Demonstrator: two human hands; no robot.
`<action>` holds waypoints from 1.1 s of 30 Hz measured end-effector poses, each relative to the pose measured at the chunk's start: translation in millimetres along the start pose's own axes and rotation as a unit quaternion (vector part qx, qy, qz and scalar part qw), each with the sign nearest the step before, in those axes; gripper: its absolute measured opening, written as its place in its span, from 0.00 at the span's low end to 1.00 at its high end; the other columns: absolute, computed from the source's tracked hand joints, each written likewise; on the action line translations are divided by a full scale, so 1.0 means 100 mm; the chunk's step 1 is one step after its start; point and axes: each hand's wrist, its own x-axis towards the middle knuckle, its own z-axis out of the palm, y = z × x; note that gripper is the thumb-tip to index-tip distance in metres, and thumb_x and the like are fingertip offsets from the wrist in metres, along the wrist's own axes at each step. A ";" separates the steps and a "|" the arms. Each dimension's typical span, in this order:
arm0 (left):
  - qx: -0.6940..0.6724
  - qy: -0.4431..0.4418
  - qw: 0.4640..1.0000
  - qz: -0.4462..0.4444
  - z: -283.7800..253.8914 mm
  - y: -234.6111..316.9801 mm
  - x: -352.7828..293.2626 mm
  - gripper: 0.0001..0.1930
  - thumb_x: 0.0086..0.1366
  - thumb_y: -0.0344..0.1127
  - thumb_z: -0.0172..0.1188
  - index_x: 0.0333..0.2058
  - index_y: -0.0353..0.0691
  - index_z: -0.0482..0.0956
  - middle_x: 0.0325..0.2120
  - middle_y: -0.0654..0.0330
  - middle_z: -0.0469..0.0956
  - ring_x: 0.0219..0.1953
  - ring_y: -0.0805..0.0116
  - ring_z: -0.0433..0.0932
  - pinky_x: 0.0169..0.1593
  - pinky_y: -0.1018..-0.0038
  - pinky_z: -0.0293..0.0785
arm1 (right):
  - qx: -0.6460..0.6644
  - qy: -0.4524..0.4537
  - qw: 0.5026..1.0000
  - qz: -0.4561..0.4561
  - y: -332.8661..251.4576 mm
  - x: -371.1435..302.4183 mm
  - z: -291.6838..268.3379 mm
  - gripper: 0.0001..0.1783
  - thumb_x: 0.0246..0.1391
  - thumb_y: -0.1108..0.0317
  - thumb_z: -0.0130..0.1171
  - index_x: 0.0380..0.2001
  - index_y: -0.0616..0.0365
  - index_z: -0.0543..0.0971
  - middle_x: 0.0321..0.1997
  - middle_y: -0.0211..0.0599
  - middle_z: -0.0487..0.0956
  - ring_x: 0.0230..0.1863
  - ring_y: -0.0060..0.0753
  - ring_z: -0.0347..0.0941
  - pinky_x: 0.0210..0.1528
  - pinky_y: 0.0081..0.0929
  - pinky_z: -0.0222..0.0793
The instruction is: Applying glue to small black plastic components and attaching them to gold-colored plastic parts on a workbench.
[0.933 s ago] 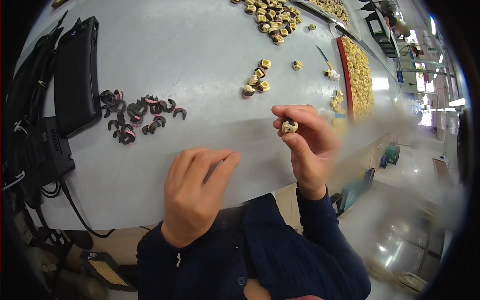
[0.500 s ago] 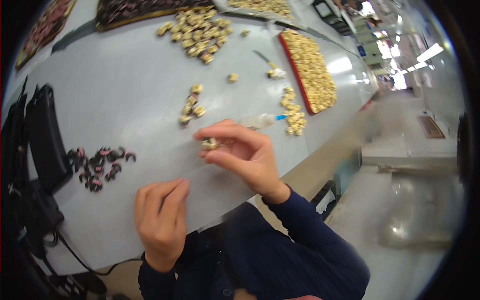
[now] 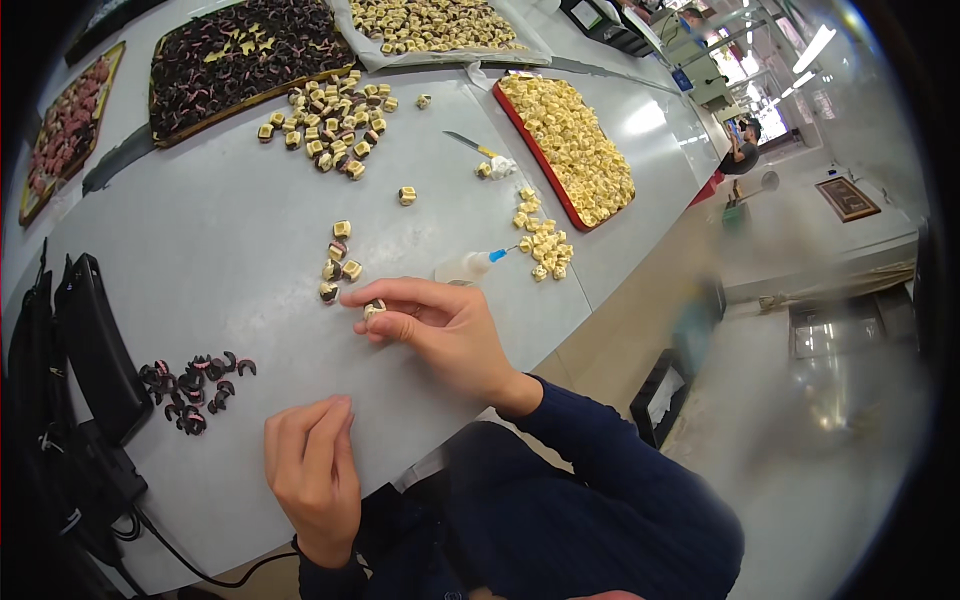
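Observation:
My right hand (image 3: pixel 445 330) pinches a small cream-and-dark block (image 3: pixel 374 308) between thumb and fingertips, just above the table. Close to its fingertips is a short line of similar cream-and-dark blocks (image 3: pixel 351 270). A translucent squeeze bottle (image 3: pixel 462 267) with a blue needle tip lies behind that hand. Nearer me and to the left, my left hand (image 3: pixel 312 475) is low at the table with its fingers bent together; its thumb and anything within are hidden. Beyond it at left lies a loose heap of dark curved pieces (image 3: pixel 190 392) with pink inner faces.
Plain cream pieces (image 3: pixel 545 248) lie by a red-edged tray (image 3: pixel 552 160). A knife (image 3: pixel 468 143) rests near white tissue (image 3: pixel 503 167). Many cream-and-dark blocks (image 3: pixel 330 125) spread before a tray of dark pieces (image 3: pixel 160 95). A black device (image 3: pixel 100 345) stands left. Another person (image 3: pixel 740 150) is far off.
The view has shifted, showing more of the far trays. My right hand still holds the block, now closer to the short line of blocks. The left hand keeps nearly the same pose.

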 end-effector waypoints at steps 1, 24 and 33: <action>0.000 0.000 1.000 -0.005 0.00 0.00 0.00 0.10 0.55 0.16 0.61 0.36 0.32 0.80 0.33 0.55 0.79 0.35 0.58 0.75 0.40 0.69 0.72 | 0.010 -0.007 1.000 0.005 0.01 0.00 -0.01 0.14 0.60 0.77 0.58 0.49 0.66 0.79 0.46 0.39 0.82 0.43 0.22 0.78 0.48 0.19 0.75; -0.013 -0.009 1.000 -0.006 0.02 -0.02 -0.02 0.12 0.54 0.16 0.62 0.37 0.32 0.81 0.35 0.53 0.80 0.35 0.56 0.79 0.37 0.68 0.76 | -0.272 0.078 0.929 -0.241 0.09 0.03 -0.02 0.20 0.52 0.86 0.59 0.50 0.62 0.80 0.52 0.43 0.78 0.38 0.24 0.79 0.40 0.19 0.78; -0.002 -0.015 1.000 -0.005 0.02 0.01 -0.01 0.08 0.56 0.17 0.61 0.35 0.32 0.80 0.36 0.53 0.79 0.36 0.58 0.79 0.38 0.70 0.76 | -0.338 0.142 0.835 -0.411 0.05 -0.30 -0.14 0.21 0.49 0.89 0.57 0.47 0.66 0.78 0.53 0.50 0.75 0.33 0.28 0.77 0.35 0.21 0.76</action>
